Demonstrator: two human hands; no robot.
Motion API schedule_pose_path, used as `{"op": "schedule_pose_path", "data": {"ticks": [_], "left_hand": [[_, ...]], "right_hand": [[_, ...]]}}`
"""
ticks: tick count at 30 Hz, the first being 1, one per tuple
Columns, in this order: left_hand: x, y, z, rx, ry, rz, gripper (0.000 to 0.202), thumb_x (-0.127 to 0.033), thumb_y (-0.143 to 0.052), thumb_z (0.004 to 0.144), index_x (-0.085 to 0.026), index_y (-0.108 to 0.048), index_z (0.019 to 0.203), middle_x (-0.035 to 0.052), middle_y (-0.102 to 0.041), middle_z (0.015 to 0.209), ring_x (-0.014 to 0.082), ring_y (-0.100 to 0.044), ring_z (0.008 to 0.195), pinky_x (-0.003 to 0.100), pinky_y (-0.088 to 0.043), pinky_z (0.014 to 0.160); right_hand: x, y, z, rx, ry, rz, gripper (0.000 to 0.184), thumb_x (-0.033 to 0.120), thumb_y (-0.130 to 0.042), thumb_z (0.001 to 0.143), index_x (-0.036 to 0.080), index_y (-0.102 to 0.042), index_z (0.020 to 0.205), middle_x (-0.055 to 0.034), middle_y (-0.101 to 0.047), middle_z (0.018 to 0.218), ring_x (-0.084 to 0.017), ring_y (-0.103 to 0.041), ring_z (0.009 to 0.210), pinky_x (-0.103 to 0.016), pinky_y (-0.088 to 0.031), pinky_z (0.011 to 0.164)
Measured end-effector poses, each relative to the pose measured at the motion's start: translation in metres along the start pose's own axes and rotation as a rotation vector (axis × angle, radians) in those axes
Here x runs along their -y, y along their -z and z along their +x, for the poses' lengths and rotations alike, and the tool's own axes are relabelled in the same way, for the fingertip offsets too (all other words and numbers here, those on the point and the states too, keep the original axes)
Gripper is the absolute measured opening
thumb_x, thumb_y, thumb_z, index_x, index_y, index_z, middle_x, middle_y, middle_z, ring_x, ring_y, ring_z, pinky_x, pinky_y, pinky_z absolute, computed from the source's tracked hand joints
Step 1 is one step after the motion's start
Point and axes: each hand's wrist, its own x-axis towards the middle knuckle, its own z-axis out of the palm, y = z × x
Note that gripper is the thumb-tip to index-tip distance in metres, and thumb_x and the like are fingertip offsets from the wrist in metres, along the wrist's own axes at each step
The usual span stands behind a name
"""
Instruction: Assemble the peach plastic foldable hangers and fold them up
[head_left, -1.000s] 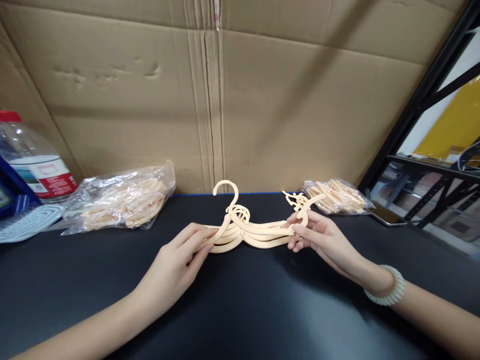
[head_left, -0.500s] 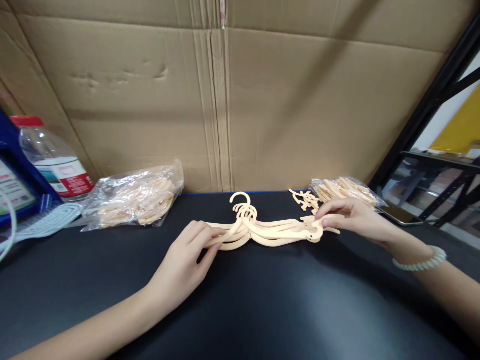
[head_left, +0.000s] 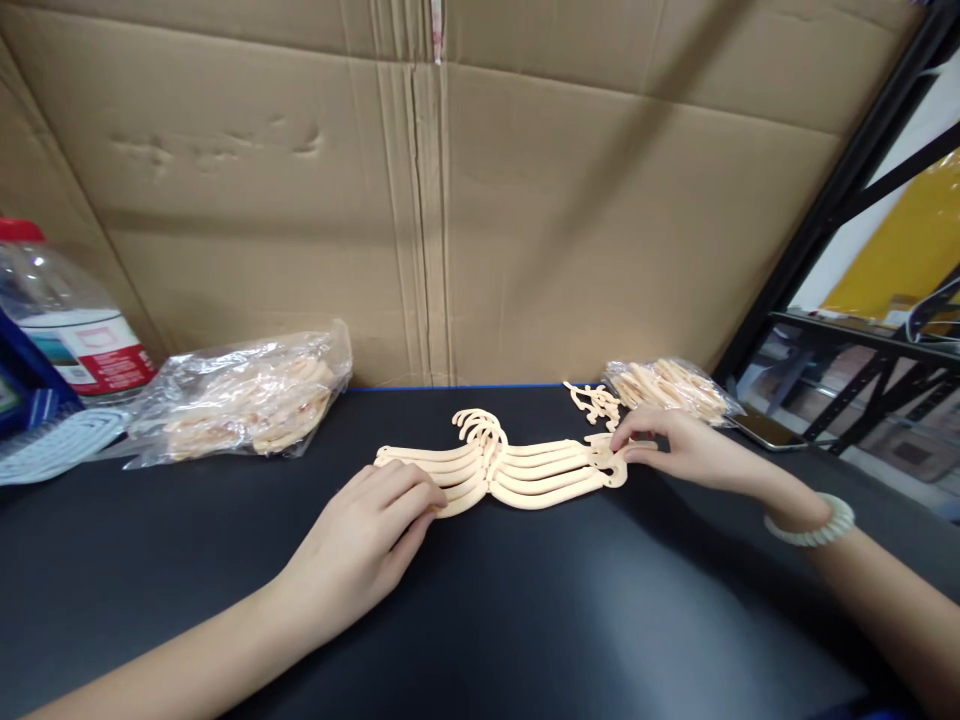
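Several cream plastic clothes hangers (head_left: 544, 470) lie overlapping in a row on the black table, their hooks (head_left: 480, 425) pointing away from me. My left hand (head_left: 379, 520) rests over their left arms. Its fingers and thumb are closed around the nearest hanger's arm, hiding part of it. At the right ends of the hangers, my right hand (head_left: 667, 445) pinches a small cream plastic piece (head_left: 643, 444) between thumb and fingers. A flat cream hook-shaped end (head_left: 616, 470) lies just beside those fingertips. A few loose cream plastic parts (head_left: 596, 405) are a little beyond my right hand.
Clear bags of cream parts lie at the back left (head_left: 232, 400) and back right (head_left: 671, 388). A phone (head_left: 766, 432) sits past the right bag. Far left are a red-capped bottle (head_left: 79, 320) and a pale blue brush (head_left: 64, 445). A cardboard wall (head_left: 585, 200) closes off the back.
The top hanger has come down toward me, and the hangers now lie flat and evenly fanned, hooks leaning left. My left hand lowered with it. The view has shifted slightly rightward.
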Motion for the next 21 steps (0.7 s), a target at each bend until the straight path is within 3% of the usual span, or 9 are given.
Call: {"op": "schedule_pose_path", "data": {"ticks": [3, 6, 10, 13, 16, 21], "left_hand": [[0.0, 0.0, 0.001, -0.009, -0.023, 0.033, 0.023, -0.014, -0.04, 0.095, -0.02, -0.062, 0.094, 0.0049, -0.063, 0.091, 0.0188, -0.057, 0.08, 0.032, -0.043, 0.07], [-0.002, 0.001, 0.002, -0.007, -0.033, 0.062, 0.024, -0.013, -0.039, 0.095, -0.02, -0.061, 0.093, 0.0059, -0.063, 0.093, 0.0192, -0.057, 0.081, 0.032, -0.044, 0.07], [-0.005, 0.002, 0.001, 0.031, -0.006, 0.087, 0.022, -0.014, -0.04, 0.094, -0.02, -0.061, 0.092, 0.0079, -0.062, 0.101, 0.0227, -0.057, 0.09, 0.036, -0.046, 0.074], [-0.004, 0.002, 0.0, 0.062, 0.022, 0.086, 0.021, -0.015, -0.041, 0.093, -0.021, -0.061, 0.096, 0.0091, -0.062, 0.112, 0.0259, -0.055, 0.107, 0.043, -0.046, 0.088], [0.0, -0.001, -0.001, 0.078, 0.038, 0.09, 0.021, -0.019, -0.044, 0.093, -0.024, -0.061, 0.104, 0.0083, -0.06, 0.124, 0.0274, -0.049, 0.122, 0.051, -0.039, 0.104], [0.007, -0.007, -0.002, 0.139, 0.125, 0.069, 0.026, -0.027, -0.044, 0.094, -0.028, -0.057, 0.117, 0.0075, -0.054, 0.138, 0.0286, -0.046, 0.13, 0.06, -0.034, 0.107]], "right_hand": [[0.002, -0.013, 0.001, -0.163, 0.05, -0.046, 0.024, 0.034, -0.048, 0.092, 0.021, -0.067, 0.098, -0.0094, -0.07, 0.1, -0.025, -0.062, 0.095, -0.043, -0.049, 0.086], [0.014, -0.032, 0.001, -0.299, 0.088, -0.045, 0.035, 0.034, -0.041, 0.096, 0.023, -0.056, 0.125, -0.011, -0.062, 0.123, -0.027, -0.055, 0.116, -0.05, -0.043, 0.1], [0.038, -0.054, -0.002, -0.099, 0.102, -0.127, 0.06, 0.046, -0.045, 0.094, 0.02, -0.033, 0.147, -0.0134, -0.04, 0.149, -0.031, -0.034, 0.138, -0.054, -0.031, 0.112], [0.046, -0.061, -0.003, 0.049, 0.089, -0.183, 0.064, 0.049, -0.039, 0.096, 0.018, -0.027, 0.151, -0.0126, -0.028, 0.155, -0.031, -0.022, 0.143, -0.056, -0.021, 0.116], [0.042, -0.059, -0.001, 0.106, 0.055, -0.208, 0.062, 0.05, -0.031, 0.098, 0.019, -0.023, 0.152, -0.0112, -0.022, 0.157, -0.029, -0.019, 0.145, -0.055, -0.016, 0.117], [0.024, -0.052, 0.007, 0.126, 0.039, -0.227, 0.063, 0.05, -0.027, 0.1, 0.017, -0.02, 0.152, -0.011, -0.017, 0.158, -0.027, -0.015, 0.146, -0.053, -0.013, 0.118]]}}
